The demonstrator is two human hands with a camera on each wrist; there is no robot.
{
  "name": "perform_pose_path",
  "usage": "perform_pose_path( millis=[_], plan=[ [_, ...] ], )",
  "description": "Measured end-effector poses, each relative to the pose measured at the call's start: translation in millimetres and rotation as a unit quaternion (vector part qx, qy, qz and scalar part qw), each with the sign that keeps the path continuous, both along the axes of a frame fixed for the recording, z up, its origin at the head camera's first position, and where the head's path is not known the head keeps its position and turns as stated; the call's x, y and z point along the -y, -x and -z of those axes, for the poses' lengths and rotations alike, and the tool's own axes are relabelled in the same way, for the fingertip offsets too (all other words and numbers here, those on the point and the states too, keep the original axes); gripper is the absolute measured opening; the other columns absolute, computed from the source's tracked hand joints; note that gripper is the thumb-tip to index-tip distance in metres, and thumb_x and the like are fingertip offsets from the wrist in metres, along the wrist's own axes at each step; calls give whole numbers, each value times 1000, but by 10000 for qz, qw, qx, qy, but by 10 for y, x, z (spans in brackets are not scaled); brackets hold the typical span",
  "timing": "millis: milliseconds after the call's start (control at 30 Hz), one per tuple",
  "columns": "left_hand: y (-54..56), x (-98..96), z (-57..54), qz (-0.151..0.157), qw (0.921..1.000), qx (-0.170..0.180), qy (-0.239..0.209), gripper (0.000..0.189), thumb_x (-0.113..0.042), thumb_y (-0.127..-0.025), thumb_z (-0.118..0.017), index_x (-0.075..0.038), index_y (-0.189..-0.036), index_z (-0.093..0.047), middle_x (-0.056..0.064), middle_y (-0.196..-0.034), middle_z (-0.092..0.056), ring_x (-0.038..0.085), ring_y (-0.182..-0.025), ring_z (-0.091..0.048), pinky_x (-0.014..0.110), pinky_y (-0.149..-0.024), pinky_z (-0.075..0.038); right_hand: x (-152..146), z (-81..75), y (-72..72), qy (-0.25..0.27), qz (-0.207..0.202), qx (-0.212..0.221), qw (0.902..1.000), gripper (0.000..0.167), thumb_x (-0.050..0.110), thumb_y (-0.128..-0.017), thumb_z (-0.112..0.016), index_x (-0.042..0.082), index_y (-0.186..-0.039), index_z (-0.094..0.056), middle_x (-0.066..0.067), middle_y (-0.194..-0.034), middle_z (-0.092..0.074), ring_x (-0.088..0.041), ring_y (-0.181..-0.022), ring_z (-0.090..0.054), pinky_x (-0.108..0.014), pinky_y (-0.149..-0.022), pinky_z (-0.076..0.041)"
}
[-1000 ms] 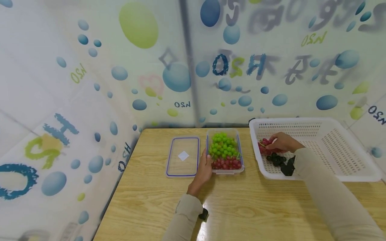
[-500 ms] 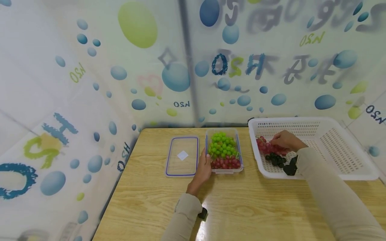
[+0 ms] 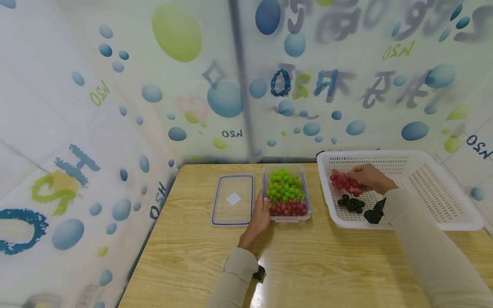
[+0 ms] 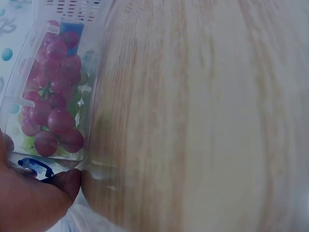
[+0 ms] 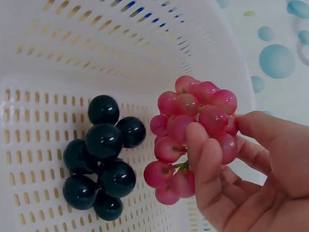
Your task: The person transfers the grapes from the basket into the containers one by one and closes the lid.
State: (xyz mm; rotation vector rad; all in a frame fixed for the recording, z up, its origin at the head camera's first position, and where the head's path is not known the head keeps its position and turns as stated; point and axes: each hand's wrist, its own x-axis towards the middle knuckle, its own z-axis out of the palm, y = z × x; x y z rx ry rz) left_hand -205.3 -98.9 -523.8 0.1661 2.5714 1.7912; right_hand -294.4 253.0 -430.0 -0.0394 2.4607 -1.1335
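The right hand (image 3: 373,178) had its fingers curled round a red grape bunch (image 5: 187,104) in the white perforated basket (image 3: 443,184), beside black grapes (image 5: 104,140); the left hand (image 3: 260,216) held the clear container's (image 3: 290,219) side, presumably steadying it.

Mirror-reversed "H2O" lettering (image 3: 302,86), large and small, across the bubble-patterned wall (image 3: 265,122)
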Motion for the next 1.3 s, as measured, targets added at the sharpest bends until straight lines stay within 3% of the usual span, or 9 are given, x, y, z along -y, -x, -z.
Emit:
perform_pose_path(
  millis=[300,667,967,1300],
  plan=[
    [-11,12,-12,44,10000,21,-31,55,-19,-111,-20,11,-154,-4,32,-160,-14,47,-144,-26,58,-118,-20,28,-116,-24,168,110,-217,9996,45,33,-106,-45,-7,-123,-54,-5,-92,-60,-15,-80,-56,-29,-71,-56],
    [-26,7,-10,46,10000,49,-45,55,-19,-111,-20,10,-155,-4,31,-160,-13,47,-145,-24,60,-118,-19,168,-232,3,748,393,-243,9961,42,34,-106,-47,-4,-123,-52,-3,-95,-59,-9,-76,-59,-23,-72,-57],
    [-26,1,-26,-10,10000,5,-9,54,-18,-111,-20,11,-155,-6,31,-160,-14,46,-146,-21,59,-119,-18,305,-396,17,1021,416,-351,9933,43,37,-105,-47,-1,-124,-51,-10,-108,-58,-12,-80,-61,-22,-75,-57],
    [-27,-12,-33,-68,9999,56,57,54,-18,-111,-21,10,-155,-7,31,-160,-16,45,-146,-22,57,-119,-19,550,-528,-9,1459,358,-373,9879,38,35,-104,-51,1,-119,-54,-2,-98,-61,-9,-74,-62,-27,-76,-59]
  ],
)
